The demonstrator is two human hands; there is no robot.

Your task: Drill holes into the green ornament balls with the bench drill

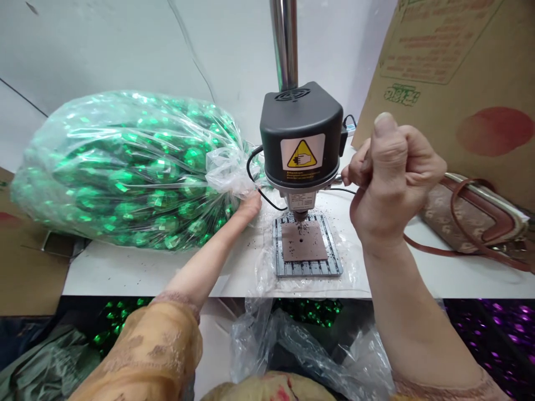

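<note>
At my eleven o'clock bulges a clear bag of green balls (125, 192), with the black-topped drill press (301, 120) at twelve. My right hand (388, 181), at one, is a tight fist around the end of its side lever (337, 180); straight ahead, the base plate (309, 269) carries a brown board (309, 249). My left hand (251, 206), just short of twelve, hides its fingers by the bag's knot, so I can't tell its grip.

a pale, bluish-white wall (125, 44) rises behind a long white tabletop (125, 275), both brightly lit.
</note>
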